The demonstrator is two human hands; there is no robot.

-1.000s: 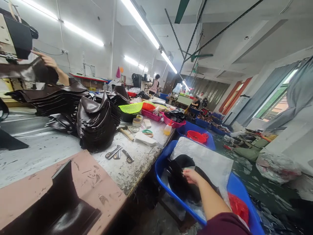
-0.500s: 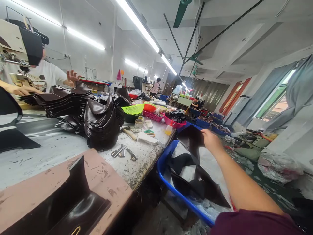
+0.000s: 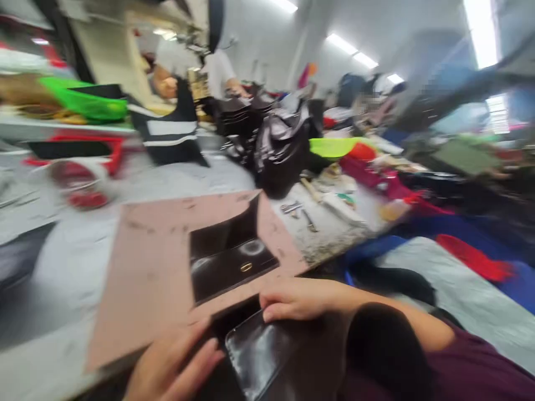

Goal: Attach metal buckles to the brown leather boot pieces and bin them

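The picture is smeared by motion. A glossy dark brown leather piece [image 3: 259, 356] lies at the near table edge, close to my body. My left hand [image 3: 175, 365] rests on its left side with fingers stretched out. My right hand [image 3: 292, 298] presses on its top edge with fingers bent over it. Just beyond lies another dark leather piece with a small gold ring [image 3: 228, 259] on a pink cutting board [image 3: 154, 262].
A tall stack of dark leather pieces [image 3: 278, 145] stands mid-table, with small metal tools [image 3: 298, 211] beside it. A blue bin [image 3: 460, 278] with pale sheeting sits at the right. A person works at a sewing machine [image 3: 125, 50] behind. Green and red baskets sit at the left.
The view has swung left and down from the blue bin to the table. My right hand left the bin and came to the near edge with a dark leather piece. My left hand has appeared.
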